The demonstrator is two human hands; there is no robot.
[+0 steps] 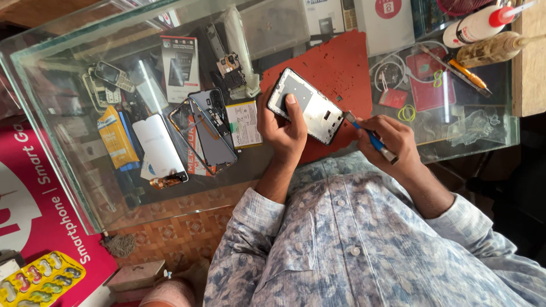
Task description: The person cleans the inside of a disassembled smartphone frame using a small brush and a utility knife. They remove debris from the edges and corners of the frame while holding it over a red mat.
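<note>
Scraper (369,138) tip at phone frame (307,108) edge, rt hand (387,139) gripping.

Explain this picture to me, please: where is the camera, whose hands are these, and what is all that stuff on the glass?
The single picture comes from a camera worn on a person's head, looking down at their own two bare hands; no machine is involved. The left hand holds an opened phone frame, thumb pressed on it. The right hand grips a blue-handled tool whose tip touches the frame's edge. Under them lies a red mat on a glass counter. To one side lie other phone parts: a white back cover, a dark opened phone and a battery. Two glue bottles stand at the far corner.
</note>
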